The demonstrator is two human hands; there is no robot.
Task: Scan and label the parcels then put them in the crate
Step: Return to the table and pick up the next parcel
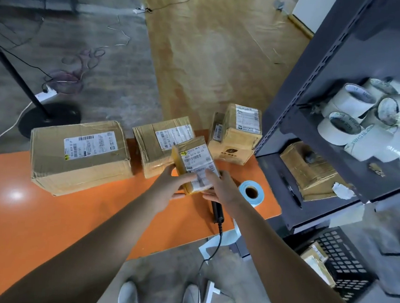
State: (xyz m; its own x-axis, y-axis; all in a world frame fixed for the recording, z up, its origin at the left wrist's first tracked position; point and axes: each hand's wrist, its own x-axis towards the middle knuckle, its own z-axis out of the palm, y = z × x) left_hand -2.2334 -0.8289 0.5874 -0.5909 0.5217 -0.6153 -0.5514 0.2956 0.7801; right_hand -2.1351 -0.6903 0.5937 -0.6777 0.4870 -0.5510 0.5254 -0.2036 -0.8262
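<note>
Views: one only, the head camera; no second view to share ground with.
Position: worn on the person's head, above the near edge of the orange counter [45, 223].
Direction: forward and steeply down; the person's own shoes [127, 296] show at the bottom edge, and the floor [201, 56] beyond the counter runs to the top.
Lens: wide-angle; the uprights of the shelf rack [320, 65] lean hard across the right side.
Range: near; the forearms rise from the bottom corners to the left hand [167, 187] and right hand [222, 189], which hold the small parcel [194, 165] near frame centre.
Low right: black crate [343, 265] on the floor.
</note>
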